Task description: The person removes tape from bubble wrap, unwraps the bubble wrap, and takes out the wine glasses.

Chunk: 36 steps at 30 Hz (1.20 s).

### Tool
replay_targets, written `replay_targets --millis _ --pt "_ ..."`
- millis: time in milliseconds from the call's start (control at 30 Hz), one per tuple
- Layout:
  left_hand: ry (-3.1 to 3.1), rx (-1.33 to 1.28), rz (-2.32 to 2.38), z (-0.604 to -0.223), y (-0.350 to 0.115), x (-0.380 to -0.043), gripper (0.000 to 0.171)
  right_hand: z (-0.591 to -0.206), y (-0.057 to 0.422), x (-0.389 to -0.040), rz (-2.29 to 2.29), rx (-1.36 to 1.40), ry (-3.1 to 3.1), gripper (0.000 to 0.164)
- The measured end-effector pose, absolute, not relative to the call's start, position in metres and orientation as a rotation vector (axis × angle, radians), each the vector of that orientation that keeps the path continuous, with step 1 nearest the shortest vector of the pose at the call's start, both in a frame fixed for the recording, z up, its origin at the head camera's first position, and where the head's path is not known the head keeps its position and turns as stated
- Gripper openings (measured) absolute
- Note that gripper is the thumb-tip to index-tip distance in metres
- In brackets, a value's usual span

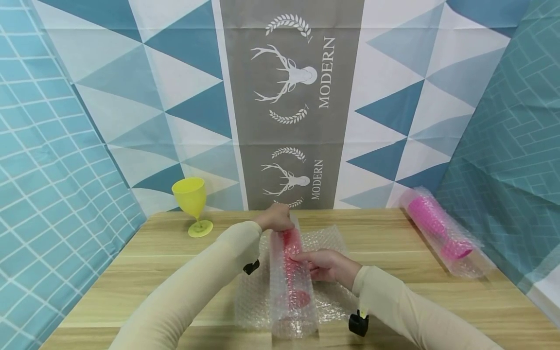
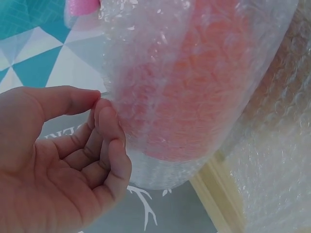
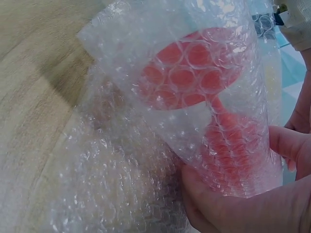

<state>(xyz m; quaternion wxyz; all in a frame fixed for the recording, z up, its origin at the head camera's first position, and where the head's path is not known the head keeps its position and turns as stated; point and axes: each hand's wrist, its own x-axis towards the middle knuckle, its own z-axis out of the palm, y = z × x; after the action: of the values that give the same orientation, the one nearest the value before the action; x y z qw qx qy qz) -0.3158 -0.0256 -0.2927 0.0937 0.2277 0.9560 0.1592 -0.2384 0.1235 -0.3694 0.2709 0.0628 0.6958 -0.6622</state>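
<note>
A red goblet (image 1: 299, 297) lies inside a roll of clear bubble wrap (image 1: 293, 326) at the middle of the table. Its round foot (image 3: 194, 73) and stem show through the bubbles in the right wrist view, foot towards the person. At the far end of the roll, my left hand (image 1: 275, 217) pinches the wrap's edge between thumb and fingertips, beside the goblet's cup (image 2: 180, 107). My right hand (image 1: 325, 265) grips the roll from the right side, thumb on top and fingers curled round it.
More bubble wrap (image 1: 330, 240) lies flat under the roll. A yellow goblet (image 1: 190, 197) stands upright at the back left. At the back right lies a pink goblet (image 1: 428, 216) rolled in bubble wrap. Patterned cloth (image 1: 290, 129) hangs behind the wooden table (image 1: 175, 272).
</note>
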Motion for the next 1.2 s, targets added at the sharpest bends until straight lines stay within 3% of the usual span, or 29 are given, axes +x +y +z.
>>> replay_targets --millis 600,900,1200 --pt "2.757 0.635 0.723 -0.291 -0.044 -0.313 0.028 -0.374 0.125 -0.236 -1.801 0.151 1.868 0.039" --pt "2.733 0.606 0.793 -0.293 -0.054 -0.313 0.037 -0.375 0.124 -0.237 -1.794 0.146 1.866 0.043" --pt "2.718 0.561 0.852 -0.294 -0.060 -0.310 0.032 -0.376 0.124 -0.237 -1.798 0.126 1.868 0.040"
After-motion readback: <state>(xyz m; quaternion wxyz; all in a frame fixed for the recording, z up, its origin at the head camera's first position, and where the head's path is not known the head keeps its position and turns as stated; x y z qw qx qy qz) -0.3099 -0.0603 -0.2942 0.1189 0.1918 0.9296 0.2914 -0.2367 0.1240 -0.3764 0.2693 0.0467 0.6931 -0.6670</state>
